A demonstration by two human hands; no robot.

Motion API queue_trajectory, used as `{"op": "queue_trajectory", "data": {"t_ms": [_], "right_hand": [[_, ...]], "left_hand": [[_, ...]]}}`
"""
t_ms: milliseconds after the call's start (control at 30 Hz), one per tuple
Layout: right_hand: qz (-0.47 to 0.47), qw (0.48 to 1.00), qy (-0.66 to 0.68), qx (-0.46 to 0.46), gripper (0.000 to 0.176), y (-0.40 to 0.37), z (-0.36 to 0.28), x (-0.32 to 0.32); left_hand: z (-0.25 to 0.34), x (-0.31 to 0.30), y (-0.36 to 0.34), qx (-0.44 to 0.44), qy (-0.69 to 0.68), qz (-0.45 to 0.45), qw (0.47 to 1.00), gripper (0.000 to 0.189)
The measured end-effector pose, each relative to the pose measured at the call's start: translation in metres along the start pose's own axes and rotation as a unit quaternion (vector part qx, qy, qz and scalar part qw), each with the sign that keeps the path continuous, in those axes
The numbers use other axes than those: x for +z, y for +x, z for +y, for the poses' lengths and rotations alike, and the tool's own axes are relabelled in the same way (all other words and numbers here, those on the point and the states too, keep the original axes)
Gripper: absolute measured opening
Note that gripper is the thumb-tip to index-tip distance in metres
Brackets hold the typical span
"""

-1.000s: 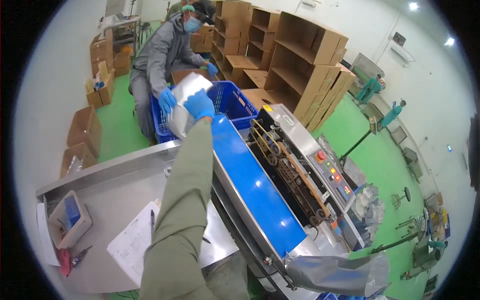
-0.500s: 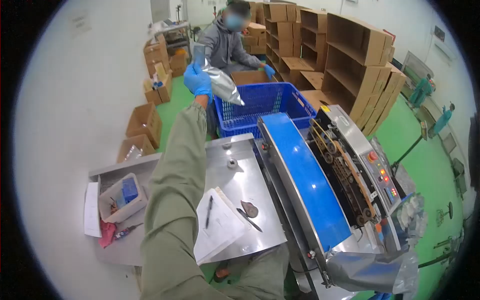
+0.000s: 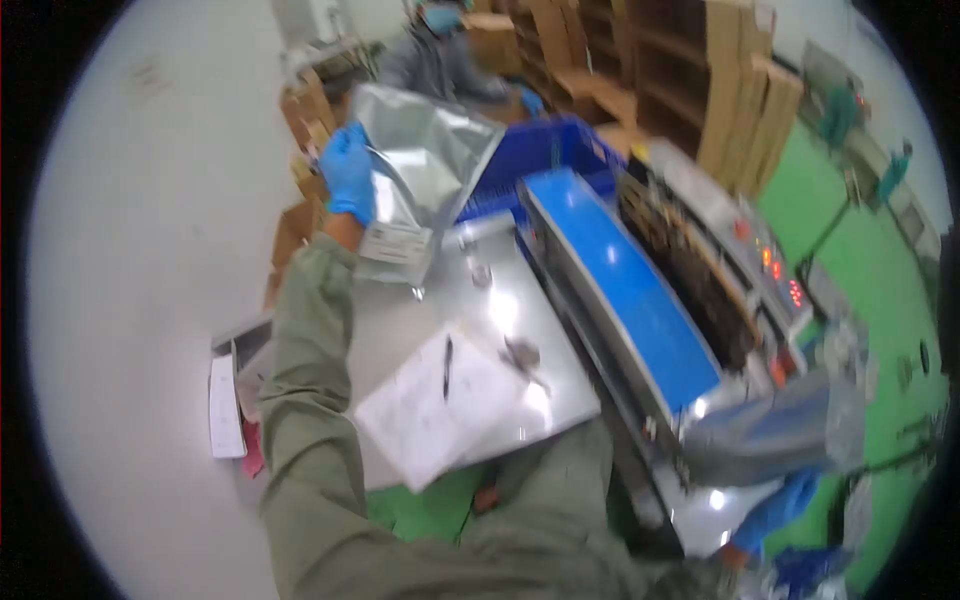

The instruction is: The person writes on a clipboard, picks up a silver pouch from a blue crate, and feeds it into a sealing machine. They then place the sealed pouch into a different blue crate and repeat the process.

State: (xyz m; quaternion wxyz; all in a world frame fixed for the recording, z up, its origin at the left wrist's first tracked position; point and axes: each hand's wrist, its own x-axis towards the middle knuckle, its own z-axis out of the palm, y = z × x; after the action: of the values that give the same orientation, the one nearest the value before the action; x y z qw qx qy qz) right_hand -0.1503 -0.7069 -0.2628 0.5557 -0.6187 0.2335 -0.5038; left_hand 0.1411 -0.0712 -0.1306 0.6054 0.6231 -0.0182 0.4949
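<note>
My left hand [image 3: 348, 178], in a blue glove, grips a silver foil bag [image 3: 425, 150] by its edge, above the far part of the steel table. A white label [image 3: 396, 243] shows near the bag's lower end. My right hand [image 3: 785, 510], also gloved in blue, is at the lower right beneath another silver bag [image 3: 760, 435]; its fingers are blurred and partly hidden. That bag lies at the near end of the sealing machine [image 3: 715, 250], beside the blue conveyor belt [image 3: 625, 280].
Papers [image 3: 440, 410] with a black pen [image 3: 448, 368] lie on the steel table [image 3: 565, 385]. Beyond it stands a blue crate [image 3: 530, 150], with a co-worker [image 3: 440, 60] behind. Cardboard boxes [image 3: 670, 60] are stacked at the back. A white box [image 3: 225, 405] stands at the left.
My left hand has moved left and nearer, and its bag now shows its broad side and label. My right hand has come further into view. The whole view has shifted.
</note>
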Motion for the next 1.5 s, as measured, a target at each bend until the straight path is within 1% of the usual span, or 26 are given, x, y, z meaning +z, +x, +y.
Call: {"op": "queue_trajectory", "data": {"t_ms": [33, 133, 200, 300, 333, 400, 467, 533, 600, 667, 733, 767, 833, 867, 933, 1000, 1067, 1100, 1133, 1167, 1200, 1300, 1333, 1433, 1467, 1500], "right_hand": [[-0.028, 0.996, -0.083, -0.011, 0.029, 0.004, 0.001, -0.006], [-0.022, 0.998, -0.057, -0.02, 0.02, -0.006, -0.011, 0.011], [-0.04, 0.999, 0.021, 0.005, 0.014, 0.006, 0.016, -0.004], [-0.046, 0.998, -0.025, -0.021, 0.01, 0.009, 0.032, -0.022], [-0.044, 0.997, -0.063, -0.02, 0.011, 0.001, 0.022, -0.017], [-0.014, 0.999, -0.019, -0.026, 0.008, -0.003, 0.018, -0.009], [-0.031, 0.999, 0.034, -0.023, 0.005, -0.005, 0.009, -0.006], [-0.024, 0.996, 0.08, -0.006, 0.006, -0.005, 0.01, -0.007], [-0.04, 0.993, 0.106, 0.013, 0.009, -0.007, 0.012, -0.011], [-0.032, 0.993, 0.111, 0.017, 0.01, -0.008, 0.007, -0.011], [-0.065, 0.992, 0.105, 0.035, 0.011, -0.006, 0.012, -0.017], [-0.079, 0.992, 0.097, 0.027, 0.009, -0.006, 0.008, -0.017], [-0.091, 0.992, 0.08, 0.024, 0.008, -0.004, 0.005, -0.019], [-0.105, 0.992, 0.062, 0.023, 0.008, -0.004, 0.003, -0.018], [-0.107, 0.99, 0.086, 0.016, 0.007, -0.006, -0.003, -0.018], [-0.103, 0.991, 0.077, 0.047, 0.007, -0.006, -0.005, -0.021], [-0.094, 0.991, 0.088, 0.023, 0.007, -0.008, -0.002, -0.027], [-0.096, 0.995, 0.017, -0.032, 0.009, -0.01, 0.0, -0.032], [-0.099, 0.99, -0.055, -0.086, 0.012, -0.013, -0.005, -0.034], [-0.096, 0.99, -0.054, -0.083, 0.012, -0.019, -0.011, -0.037], [-0.09, 0.988, -0.065, -0.111, 0.014, -0.028, -0.019, -0.04], [-0.077, 0.984, -0.079, -0.139, 0.018, -0.036, -0.026, -0.042], [-0.067, 0.985, -0.081, -0.139, 0.019, -0.037, -0.026, -0.043], [-0.042, 0.996, -0.008, -0.082, 0.015, -0.036, -0.008, -0.038], [-0.042, 0.995, -0.009, -0.085, 0.015, -0.036, 0.001, -0.039], [-0.037, 0.999, 0.019, -0.024, 0.014, -0.036, 0.01, -0.04]], "left_hand": [[0.006, -0.005, -0.026, -0.047, -0.019, -0.035, 0.998, 0.02], [0.014, -0.027, -0.095, -0.142, -0.028, -0.089, 0.985, 0.017], [0.036, -0.013, -0.134, -0.186, -0.07, -0.097, 0.975, 0.017], [0.075, 0.017, -0.191, -0.273, -0.091, -0.128, 0.949, 0.02], [0.069, 0.017, -0.2, -0.271, -0.128, -0.179, 0.937, 0.023], [0.059, 0.035, -0.223, -0.263, -0.185, -0.244, 0.915, 0.026], [0.064, 0.058, -0.244, -0.358, -0.371, -0.401, 0.757, 0.025], [0.068, 0.09, -0.266, -0.525, -0.378, -0.443, 0.621, 0.024], [0.117, 0.135, -0.291, -0.541, -0.319, -0.556, 0.544, 0.033], [0.129, 0.162, -0.322, -0.333, -0.197, -0.692, 0.61, 0.043], [0.148, 0.19, -0.347, -0.274, -0.204, -0.669, 0.66, 0.045], [0.155, 0.2, -0.356, -0.27, -0.204, -0.671, 0.659, 0.045], [0.166, 0.216, -0.369, -0.23, -0.254, -0.624, 0.702, 0.042], [0.173, 0.223, -0.372, -0.228, -0.254, -0.626, 0.702, 0.042], [0.185, 0.232, -0.376, -0.27, -0.154, -0.71, 0.632, 0.041], [0.166, 0.237, -0.391, -0.266, -0.171, -0.705, 0.635, 0.032], [0.164, 0.228, -0.394, -0.253, -0.101, -0.666, 0.694, 0.021], [0.159, 0.222, -0.397, -0.252, -0.098, -0.67, 0.691, 0.021], [0.155, 0.215, -0.398, -0.255, -0.12, -0.624, 0.729, 0.016], [0.153, 0.207, -0.399, -0.256, -0.141, -0.575, 0.764, 0.013], [0.15, 0.201, -0.399, -0.256, -0.14, -0.576, 0.763, 0.013], [0.148, 0.193, -0.4, -0.192, -0.14, -0.51, 0.827, 0.014], [0.143, 0.197, -0.4, -0.194, -0.14, -0.509, 0.827, 0.014], [0.144, 0.21, -0.404, -0.324, -0.152, -0.501, 0.788, 0.019], [0.136, 0.213, -0.41, -0.324, -0.155, -0.501, 0.788, 0.019], [0.119, 0.219, -0.418, -0.303, -0.128, -0.508, 0.796, 0.019]]}}
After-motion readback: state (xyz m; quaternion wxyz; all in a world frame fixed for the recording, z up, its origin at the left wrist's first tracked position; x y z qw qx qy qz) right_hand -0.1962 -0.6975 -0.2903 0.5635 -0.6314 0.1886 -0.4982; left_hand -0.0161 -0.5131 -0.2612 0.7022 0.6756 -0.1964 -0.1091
